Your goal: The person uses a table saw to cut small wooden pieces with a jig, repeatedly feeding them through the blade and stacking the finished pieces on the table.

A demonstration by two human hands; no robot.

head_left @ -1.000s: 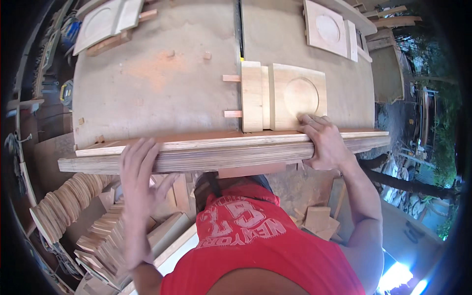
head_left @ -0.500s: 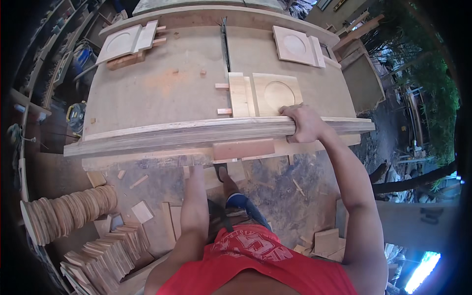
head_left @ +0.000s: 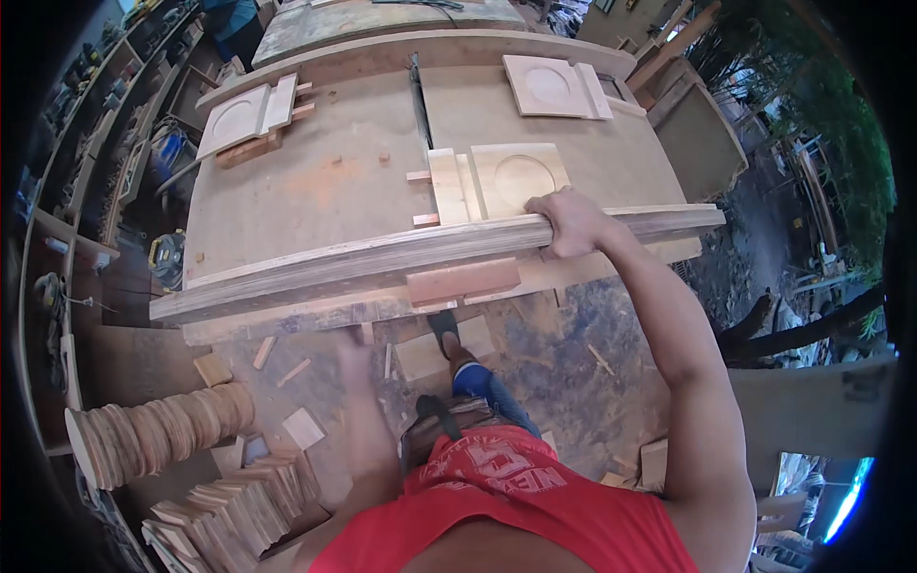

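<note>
- The right hand (head_left: 571,222) grasps the long, thick wooden edge with striped, plywood-like layers (head_left: 363,253), its fingers over the top and the thumb side toward the front. This hold matches both earlier views.
- Its fingertips overlap the near right corner of the pale rectangular wooden panel with a shallow round recess (head_left: 516,177); whether they press on it, I cannot tell.
- That panel lies flat on the broad tan wooden worktop (head_left: 373,115), near the front and mostly right of the dark seam, two short pinkish wooden strips (head_left: 418,178) jutting from its left side. It keeps its place against the seam.
- The left hand (head_left: 354,350) has changed most: a second ago it was raised, fingers spread, beside the striped edge; now it is a blur, low by the bench front. I cannot tell whether it is closed or holds anything.
- In my judgement, this leaves the right hand alone steadying the edge.
- The head view has drawn back, showing more floor and a reddish-brown rectangular wooden block (head_left: 463,281) under the edge.
- Two similar pale panels lie toward the far side, one at the left (head_left: 239,116), one at the right (head_left: 549,86), both untouched.
</note>
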